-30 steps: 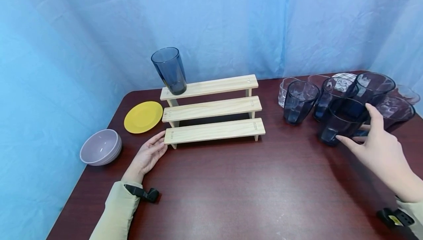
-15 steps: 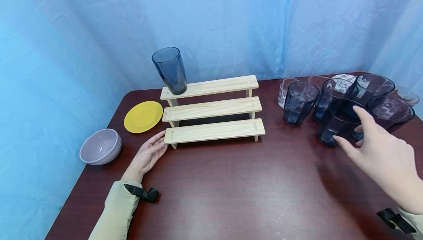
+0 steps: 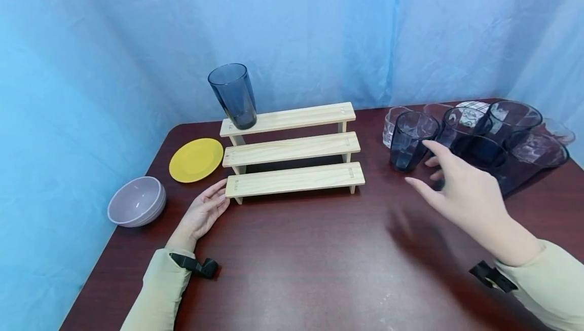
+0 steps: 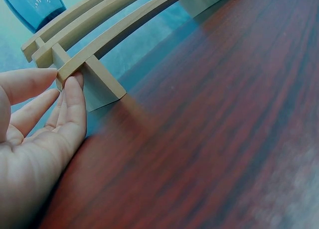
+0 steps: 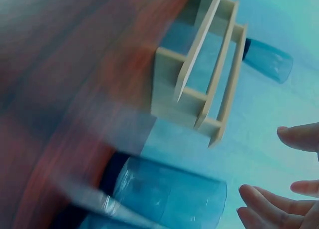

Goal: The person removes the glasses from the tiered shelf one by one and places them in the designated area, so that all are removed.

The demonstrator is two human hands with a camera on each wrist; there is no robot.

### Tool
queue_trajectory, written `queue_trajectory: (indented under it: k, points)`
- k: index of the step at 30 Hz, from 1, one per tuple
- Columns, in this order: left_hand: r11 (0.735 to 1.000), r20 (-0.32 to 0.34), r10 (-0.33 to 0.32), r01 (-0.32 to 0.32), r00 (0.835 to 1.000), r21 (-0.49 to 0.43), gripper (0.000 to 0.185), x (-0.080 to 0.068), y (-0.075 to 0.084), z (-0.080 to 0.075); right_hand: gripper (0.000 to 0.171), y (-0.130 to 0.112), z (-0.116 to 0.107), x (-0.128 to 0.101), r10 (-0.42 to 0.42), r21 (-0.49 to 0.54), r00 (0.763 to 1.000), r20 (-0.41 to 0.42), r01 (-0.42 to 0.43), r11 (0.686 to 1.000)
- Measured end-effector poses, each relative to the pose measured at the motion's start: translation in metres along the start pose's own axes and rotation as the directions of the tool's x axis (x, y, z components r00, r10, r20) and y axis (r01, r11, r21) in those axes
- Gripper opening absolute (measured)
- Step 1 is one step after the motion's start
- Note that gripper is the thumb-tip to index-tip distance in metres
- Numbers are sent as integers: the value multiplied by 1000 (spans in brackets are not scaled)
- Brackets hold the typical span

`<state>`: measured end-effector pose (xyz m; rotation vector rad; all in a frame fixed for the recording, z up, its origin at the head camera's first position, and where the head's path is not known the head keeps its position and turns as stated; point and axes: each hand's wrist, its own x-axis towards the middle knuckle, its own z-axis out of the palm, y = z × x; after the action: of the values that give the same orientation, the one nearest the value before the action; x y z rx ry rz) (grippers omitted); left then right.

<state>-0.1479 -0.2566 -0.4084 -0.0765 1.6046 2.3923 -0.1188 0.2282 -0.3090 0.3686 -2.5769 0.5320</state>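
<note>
A three-step wooden rack (image 3: 292, 149) stands mid-table, with a tall blue glass (image 3: 233, 96) on the left end of its top step. My left hand (image 3: 204, 213) lies flat on the table, fingertips (image 4: 70, 89) touching the rack's lowest left corner (image 4: 67, 72). My right hand (image 3: 458, 184) hovers open, fingers spread, holding nothing, just right of a dark blue tumbler (image 3: 409, 140). That tumbler (image 5: 169, 196) fills the lower right wrist view beside my fingers (image 5: 299, 139). Several more dark and clear glasses (image 3: 499, 136) cluster behind my right hand.
A yellow plate (image 3: 196, 159) lies left of the rack, and a lilac bowl (image 3: 136, 201) sits near the table's left edge. Blue curtain closes the back and sides. Bare dark wood tabletop (image 3: 319, 265) stretches in front of the rack.
My right hand has left the dark glass at the front of the cluster and moved left toward the nearest tumbler. The left hand has not moved.
</note>
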Motion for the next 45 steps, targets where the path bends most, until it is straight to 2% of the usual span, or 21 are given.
queue_trajectory:
  k: [4, 9, 16, 20, 24, 26, 30, 32, 40, 45]
  points:
    - [1000, -7, -11, 11, 1000, -7, 57, 1, 0, 0, 67, -12, 12, 12, -9, 73, 1000, -9, 9, 997]
    - [1000, 5, -3, 3, 1000, -18, 56, 1, -1, -1, 63, -25, 30, 30, -19, 163, 1000, 17, 16, 986]
    - [999, 37, 25, -24, 999, -32, 47, 0, -1, -5, 61, -47, 48, 70, -12, 290, 998, 59, -6, 957]
    - [999, 9, 14, -14, 1000, -32, 45, 0, -1, -5, 66, -60, 53, 100, -3, 395, 995, 95, -35, 918]
    - [1000, -13, -1, 1, 1000, -18, 49, 0, 0, -5, 72, -73, 63, 127, 10, 514, 988, 154, -89, 853]
    - [1000, -9, -2, 2, 1000, -12, 49, -1, 0, -5, 74, -79, 69, 138, 18, 542, 984, 179, -114, 833]
    - [1000, -4, 1, -1, 1000, -19, 44, -2, 0, -6, 79, -92, 81, 157, 33, 564, 974, 224, -158, 810]
    - [1000, -11, -2, 2, 1000, -23, 42, -2, 0, -5, 83, -99, 87, 166, 40, 558, 967, 250, -178, 811]
    - [1000, -23, -16, 16, 1000, 1, 63, -1, 3, -5, 94, -123, 103, 194, 67, 576, 936, 346, -268, 772]
    - [1000, -15, -4, 4, 1000, -19, 48, -3, 2, -7, 97, -143, 113, 202, 41, 573, 926, 374, -265, 776]
